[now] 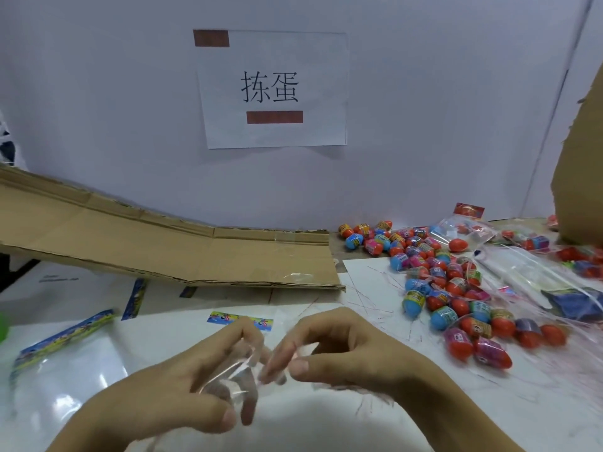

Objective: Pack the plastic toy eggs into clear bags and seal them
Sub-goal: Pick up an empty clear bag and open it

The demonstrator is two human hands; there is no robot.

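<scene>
A clear bag (243,373) with a colourful printed header (239,319) hangs between my hands over the white table. My left hand (182,383) has its fingers inside or behind the film and grips it with the thumb. My right hand (329,350) pinches the bag's right edge between thumb and fingertips. A heap of plastic toy eggs (450,295), red with blue, pink or purple halves, lies on the table to the right of my hands. None of the eggs is in the held bag.
A flattened cardboard sheet (163,246) slopes across the back left. Empty clear bags (62,357) lie at the left. Filled bags (463,230) and loose film with thin strips (528,275) lie at the right. A paper sign (272,89) hangs on the wall.
</scene>
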